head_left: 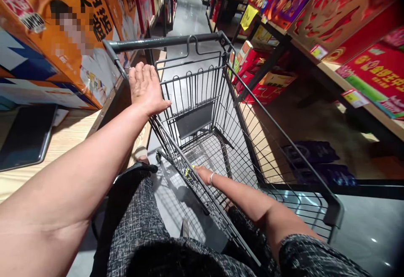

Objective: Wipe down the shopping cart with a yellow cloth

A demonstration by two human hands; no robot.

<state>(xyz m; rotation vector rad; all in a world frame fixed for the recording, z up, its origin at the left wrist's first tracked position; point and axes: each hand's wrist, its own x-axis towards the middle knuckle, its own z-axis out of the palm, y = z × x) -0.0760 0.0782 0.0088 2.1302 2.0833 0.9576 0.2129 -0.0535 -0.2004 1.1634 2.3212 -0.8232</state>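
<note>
A metal wire shopping cart (195, 72) stands in front of my body, its side wall close to my legs. My left hand (145, 85) lies on the cart's side rim near the handle bar (167, 40). Its fingers are stretched forward and the thumb sticks out. My right hand (203, 174), with a light bracelet at the wrist, reaches down inside the basket. It is closed on a small yellow patterned thing (189, 172) against the inner side wall. The wires partly cover this thing, so its kind is unclear. A grey plastic panel (194, 121) hangs on the cart's end wall.
A black phone or tablet (27, 136) lies on the wooden shelf at left, beside large orange boxes (67, 29). Red gift boxes (375, 73) fill the right shelf. Dark blue packages (315, 163) lie beneath it. A shiny grey aisle floor (189, 10) runs ahead between shelves.
</note>
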